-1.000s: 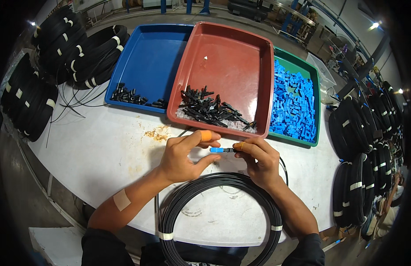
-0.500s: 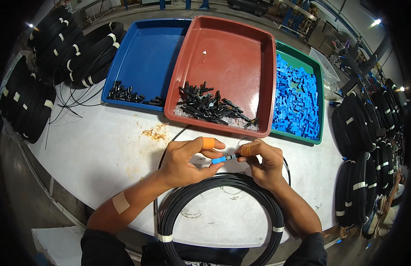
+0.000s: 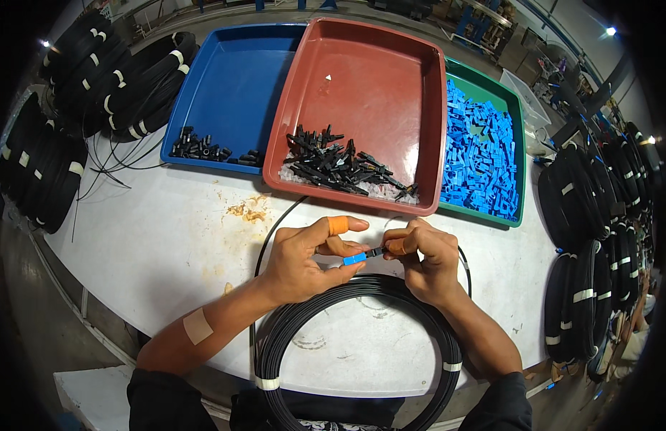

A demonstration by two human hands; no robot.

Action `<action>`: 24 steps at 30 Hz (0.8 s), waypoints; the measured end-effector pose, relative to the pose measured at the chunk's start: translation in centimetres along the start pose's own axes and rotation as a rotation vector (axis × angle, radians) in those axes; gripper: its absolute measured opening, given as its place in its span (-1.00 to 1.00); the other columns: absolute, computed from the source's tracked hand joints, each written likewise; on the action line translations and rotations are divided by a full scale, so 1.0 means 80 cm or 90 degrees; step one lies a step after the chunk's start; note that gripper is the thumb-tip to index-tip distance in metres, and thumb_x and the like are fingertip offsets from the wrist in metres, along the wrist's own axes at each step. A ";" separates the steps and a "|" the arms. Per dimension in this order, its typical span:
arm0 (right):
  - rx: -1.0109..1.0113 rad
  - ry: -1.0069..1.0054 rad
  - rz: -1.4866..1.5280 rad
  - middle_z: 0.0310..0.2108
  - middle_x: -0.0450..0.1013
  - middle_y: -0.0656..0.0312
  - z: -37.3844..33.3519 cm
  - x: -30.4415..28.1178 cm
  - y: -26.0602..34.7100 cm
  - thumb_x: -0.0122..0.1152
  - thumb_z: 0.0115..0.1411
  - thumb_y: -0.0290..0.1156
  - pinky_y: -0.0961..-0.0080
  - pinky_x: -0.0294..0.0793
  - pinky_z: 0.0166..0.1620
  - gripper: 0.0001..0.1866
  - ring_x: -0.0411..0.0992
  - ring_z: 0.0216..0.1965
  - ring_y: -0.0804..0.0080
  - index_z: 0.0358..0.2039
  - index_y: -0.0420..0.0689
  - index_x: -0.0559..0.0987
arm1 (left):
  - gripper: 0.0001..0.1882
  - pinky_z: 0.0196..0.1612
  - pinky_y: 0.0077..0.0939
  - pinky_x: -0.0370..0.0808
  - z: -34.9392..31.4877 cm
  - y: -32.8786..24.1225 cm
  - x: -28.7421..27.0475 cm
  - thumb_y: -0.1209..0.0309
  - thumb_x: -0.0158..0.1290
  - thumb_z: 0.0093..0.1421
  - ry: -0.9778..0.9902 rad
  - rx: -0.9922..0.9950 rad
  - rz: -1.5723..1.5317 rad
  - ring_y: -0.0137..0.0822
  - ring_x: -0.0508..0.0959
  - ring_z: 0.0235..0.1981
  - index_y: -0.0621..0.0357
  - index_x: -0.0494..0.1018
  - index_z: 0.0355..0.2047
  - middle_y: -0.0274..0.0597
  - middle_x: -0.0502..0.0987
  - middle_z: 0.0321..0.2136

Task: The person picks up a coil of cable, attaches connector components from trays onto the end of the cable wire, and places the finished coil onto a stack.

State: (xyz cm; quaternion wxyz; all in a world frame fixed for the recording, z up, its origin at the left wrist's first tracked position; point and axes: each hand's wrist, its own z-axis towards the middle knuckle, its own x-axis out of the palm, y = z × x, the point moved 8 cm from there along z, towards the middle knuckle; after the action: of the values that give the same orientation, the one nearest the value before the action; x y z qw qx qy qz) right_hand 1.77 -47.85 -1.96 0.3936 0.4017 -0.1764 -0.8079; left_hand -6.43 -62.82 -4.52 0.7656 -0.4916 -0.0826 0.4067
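Note:
A fibre-optic connector with a blue housing (image 3: 354, 258) and a black body (image 3: 376, 252) spans the gap between my hands, above the table. My left hand (image 3: 304, 260), with orange tape around a finger, pinches the blue housing between thumb and fingertip. The black end is gripped by my right hand (image 3: 428, 260), which has orange tape too; its fingertips hide where the connector ends. Below both hands lies a coil of black cable (image 3: 275, 337) bound with white tape, reaching over the table's near edge.
Beyond my hands stand a blue tray (image 3: 239, 68) with black sleeves, a red tray (image 3: 369, 79) with black connector bodies, and a green tray (image 3: 520, 165) full of blue housings. Black cable coils are stacked at left (image 3: 42, 169) and right (image 3: 570, 197). The white table (image 3: 167, 237) has yellowish crumbs.
The connector has turned slightly, its grey face now looking black. My right fingers have shifted on its end, while my left hand keeps its pinch on the blue housing.

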 end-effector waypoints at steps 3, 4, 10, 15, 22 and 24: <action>0.003 0.000 -0.005 -0.42 0.64 0.09 0.000 0.001 0.002 0.26 -0.18 -0.85 0.39 0.45 -0.36 -0.72 0.54 -0.48 0.28 -0.50 -0.20 0.45 | -0.52 -0.07 -0.48 0.67 -0.001 -0.002 0.000 0.59 0.35 0.07 -0.008 0.012 -0.011 -0.31 0.74 -0.24 0.44 0.50 0.00 -0.01 0.72 -0.31; 0.005 0.001 -0.001 -0.43 0.64 0.08 0.000 0.002 0.001 0.26 -0.17 -0.85 0.39 0.46 -0.36 -0.72 0.54 -0.49 0.27 -0.50 -0.20 0.46 | -0.53 -0.06 -0.49 0.67 -0.001 -0.003 0.000 0.59 0.35 0.07 -0.004 0.013 -0.006 -0.31 0.74 -0.24 0.43 0.51 0.00 -0.01 0.72 -0.30; 0.006 0.022 -0.001 -0.43 0.64 0.09 -0.003 0.005 0.004 0.26 -0.16 -0.85 0.39 0.48 -0.33 -0.73 0.56 -0.45 0.26 -0.49 -0.20 0.49 | -0.56 -0.09 -0.50 0.68 0.000 0.001 0.005 0.58 0.35 0.07 0.006 -0.022 -0.022 -0.32 0.74 -0.24 0.38 0.55 -0.02 -0.01 0.72 -0.30; 0.042 0.008 0.023 -0.38 0.63 0.11 -0.003 0.005 -0.018 0.28 -0.09 -0.86 0.36 0.51 -0.29 -0.74 0.57 -0.39 0.23 -0.44 -0.23 0.50 | -0.74 -0.22 -0.52 0.68 0.009 -0.013 0.003 0.56 0.37 0.07 0.016 0.057 0.141 -0.28 0.75 -0.31 0.31 0.65 -0.20 -0.02 0.72 -0.31; 0.080 0.034 0.033 -0.32 0.61 0.11 0.002 0.012 -0.021 0.34 0.00 -0.81 0.38 0.58 -0.25 -0.72 0.61 -0.31 0.20 -0.28 -0.25 0.56 | -0.82 -0.30 -0.52 0.67 0.004 -0.023 -0.008 0.58 0.36 0.05 -0.076 0.140 0.153 -0.27 0.75 -0.39 0.34 0.67 -0.31 -0.03 0.72 -0.38; 0.059 0.033 0.003 -0.33 0.61 0.12 0.009 0.012 -0.016 0.34 0.00 -0.80 0.38 0.59 -0.25 -0.72 0.62 -0.30 0.21 -0.27 -0.24 0.57 | -0.83 -0.31 -0.52 0.66 0.005 -0.024 -0.013 0.57 0.36 0.06 -0.082 0.131 0.163 -0.27 0.75 -0.40 0.35 0.66 -0.32 -0.03 0.72 -0.39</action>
State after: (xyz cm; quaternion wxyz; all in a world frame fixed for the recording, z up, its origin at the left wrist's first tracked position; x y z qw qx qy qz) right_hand 0.26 -47.81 -2.75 0.3812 0.4395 -0.2043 -0.7872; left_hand -6.26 -63.63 -2.45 0.7467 -0.3902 -0.0263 0.5380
